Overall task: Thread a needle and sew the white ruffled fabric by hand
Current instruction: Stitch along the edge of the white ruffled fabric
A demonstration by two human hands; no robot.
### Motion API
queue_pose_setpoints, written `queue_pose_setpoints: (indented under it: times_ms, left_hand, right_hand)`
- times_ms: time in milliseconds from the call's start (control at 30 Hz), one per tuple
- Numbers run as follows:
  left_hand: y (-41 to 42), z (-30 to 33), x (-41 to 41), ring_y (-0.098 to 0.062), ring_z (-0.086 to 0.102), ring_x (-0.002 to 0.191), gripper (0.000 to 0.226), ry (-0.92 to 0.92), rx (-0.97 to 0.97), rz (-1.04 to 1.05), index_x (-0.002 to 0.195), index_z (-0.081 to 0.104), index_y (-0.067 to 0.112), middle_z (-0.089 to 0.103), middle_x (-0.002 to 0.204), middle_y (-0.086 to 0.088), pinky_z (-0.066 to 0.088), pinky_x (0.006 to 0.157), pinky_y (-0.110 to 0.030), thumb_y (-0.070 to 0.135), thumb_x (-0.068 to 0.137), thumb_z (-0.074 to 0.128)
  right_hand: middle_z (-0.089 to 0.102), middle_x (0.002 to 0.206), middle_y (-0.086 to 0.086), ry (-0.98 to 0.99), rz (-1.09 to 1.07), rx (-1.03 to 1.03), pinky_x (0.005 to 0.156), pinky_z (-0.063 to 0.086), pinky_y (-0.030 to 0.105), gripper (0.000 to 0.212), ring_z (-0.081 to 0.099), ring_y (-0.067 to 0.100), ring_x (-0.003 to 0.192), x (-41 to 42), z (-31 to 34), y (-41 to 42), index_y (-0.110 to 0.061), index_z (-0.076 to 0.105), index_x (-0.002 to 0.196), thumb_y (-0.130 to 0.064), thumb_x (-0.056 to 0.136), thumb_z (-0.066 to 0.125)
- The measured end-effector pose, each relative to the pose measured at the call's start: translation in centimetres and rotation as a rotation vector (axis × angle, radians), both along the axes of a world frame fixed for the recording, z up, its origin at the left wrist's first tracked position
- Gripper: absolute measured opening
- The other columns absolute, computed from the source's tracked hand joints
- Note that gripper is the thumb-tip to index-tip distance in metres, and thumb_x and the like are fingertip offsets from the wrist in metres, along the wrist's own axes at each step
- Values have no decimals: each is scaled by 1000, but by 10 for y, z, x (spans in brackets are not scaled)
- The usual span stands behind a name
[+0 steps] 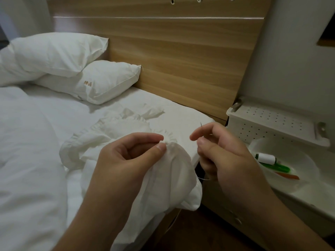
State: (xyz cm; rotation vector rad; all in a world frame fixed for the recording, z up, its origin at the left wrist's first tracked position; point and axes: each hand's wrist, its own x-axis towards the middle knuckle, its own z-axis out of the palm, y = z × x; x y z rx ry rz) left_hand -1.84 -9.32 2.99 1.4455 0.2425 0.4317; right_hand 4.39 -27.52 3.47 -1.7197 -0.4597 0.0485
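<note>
A: On the bed edge, left hand (126, 156) pinches the ruffled fabric (116, 134); its frilled edge runs back-left.

B: Right hand (223, 153) pinches the needle (201, 126), tip up. Pillow (101, 82) lettering is unreadable.

White ruffled fabric (116, 140), white pillows (59, 51) (gold lettering) — tan wood-grain headboard (181, 51), green-capped white spool (266, 158).
</note>
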Motion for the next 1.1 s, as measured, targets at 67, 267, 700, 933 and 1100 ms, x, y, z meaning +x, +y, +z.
queue_pose_setpoints:
  times_ms: [67,267,700,933,1100]
  left_hand:
    - [0,0,0,-13,80,93,16,-5,7,7,92,86,23,83,94,-1,59,76,-20,16,77,86]
    - [-2,1,0,-7,78,80,14,-28,33,23,91,86,19,83,88,-2,52,58,-10,11,79,85]
    - [-3,0,-1,-16,81,90,17,-68,65,-9,90,86,20,83,90,-4,60,76,-17,7,79,85]
    - [-3,0,-1,-15,81,89,18,-81,109,-10,92,85,19,83,89,-1,61,77,-17,6,80,85]
    - [-5,1,-2,-11,81,87,18,-105,167,-8,94,83,18,83,87,2,60,75,-15,7,80,85]
  right_hand:
    - [52,60,-3,6,27,8,48,39,18,29,45,8,52,-3,3,1,-28,69,91,-13,106,49]
    - [68,63,8,-21,114,-33,53,44,23,9,53,13,51,-13,7,8,-23,62,97,-17,103,58]
    - [59,49,8,74,173,-2,47,40,15,15,46,9,40,-18,6,10,-7,63,86,-10,101,61]
    - [58,48,5,82,160,-17,45,40,15,14,46,8,38,-17,4,11,-6,63,88,-10,101,61]
    - [58,48,5,80,150,-29,46,40,17,3,47,10,40,-17,4,11,-13,62,97,-12,100,61]
